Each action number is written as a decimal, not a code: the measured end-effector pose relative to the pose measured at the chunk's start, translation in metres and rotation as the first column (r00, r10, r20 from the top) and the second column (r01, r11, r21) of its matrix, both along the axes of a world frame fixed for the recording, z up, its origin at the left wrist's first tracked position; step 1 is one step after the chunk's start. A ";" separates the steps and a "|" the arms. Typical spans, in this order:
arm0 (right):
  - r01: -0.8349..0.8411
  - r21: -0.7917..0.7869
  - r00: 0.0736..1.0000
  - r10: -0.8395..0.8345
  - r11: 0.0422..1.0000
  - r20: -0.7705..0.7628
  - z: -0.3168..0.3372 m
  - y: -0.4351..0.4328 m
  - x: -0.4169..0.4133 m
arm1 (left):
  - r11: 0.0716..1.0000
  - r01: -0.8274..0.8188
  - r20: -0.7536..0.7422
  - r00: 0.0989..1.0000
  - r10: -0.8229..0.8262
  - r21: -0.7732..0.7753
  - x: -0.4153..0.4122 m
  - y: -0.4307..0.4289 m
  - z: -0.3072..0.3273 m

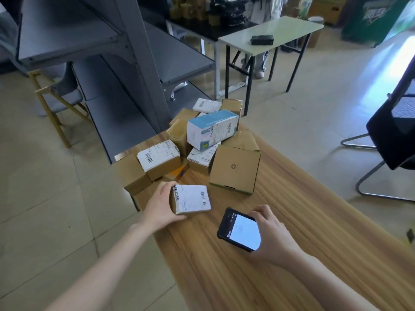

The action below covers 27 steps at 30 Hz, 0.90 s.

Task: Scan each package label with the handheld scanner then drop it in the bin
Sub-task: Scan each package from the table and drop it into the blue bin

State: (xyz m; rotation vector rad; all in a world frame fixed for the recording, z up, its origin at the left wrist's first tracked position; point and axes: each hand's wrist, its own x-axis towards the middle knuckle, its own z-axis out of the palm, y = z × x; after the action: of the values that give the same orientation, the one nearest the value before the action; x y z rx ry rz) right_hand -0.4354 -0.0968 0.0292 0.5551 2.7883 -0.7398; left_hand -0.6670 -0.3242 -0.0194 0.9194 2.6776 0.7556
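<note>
Cardboard package (190,200), barcode (204,198) up, lies mid-frame on the table (303,243); left hand (160,208) grips its left edge. Right hand (272,234) clasps scanner (240,230). I expect misreads if its window misses the barcode; no bin visible.

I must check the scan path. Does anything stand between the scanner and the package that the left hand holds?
Nothing visible. Only bare table lies between the scanner in the right hand and the package in the left hand. No bin shows.
</note>
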 end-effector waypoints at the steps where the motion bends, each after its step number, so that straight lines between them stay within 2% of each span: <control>1: -0.007 0.033 1.000 0.007 0.999 -0.001 0.000 0.004 0.004 | 1.000 0.017 0.012 1.000 -0.018 0.014 0.007 0.006 -0.003; 9: 0.071 0.186 0.991 -0.090 0.980 0.098 0.000 0.032 0.040 | 0.993 0.100 0.046 0.994 -0.103 0.064 0.025 0.029 -0.006; 15: 0.113 0.204 0.983 -0.139 0.973 0.119 0.001 0.035 0.048 | 0.968 0.230 0.107 0.965 -0.240 0.100 0.036 0.033 -0.009; 27: 0.086 0.290 0.980 -0.134 0.953 0.149 0.015 0.016 0.061 | 0.945 0.299 0.104 0.944 -0.313 0.132 0.047 0.024 0.005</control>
State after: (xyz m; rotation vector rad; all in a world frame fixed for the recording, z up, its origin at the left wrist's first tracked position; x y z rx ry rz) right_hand -0.3745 -0.0808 0.0440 0.7903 2.7368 -0.2957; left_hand -0.6197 -0.2999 -0.0148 1.2380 2.3283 0.8670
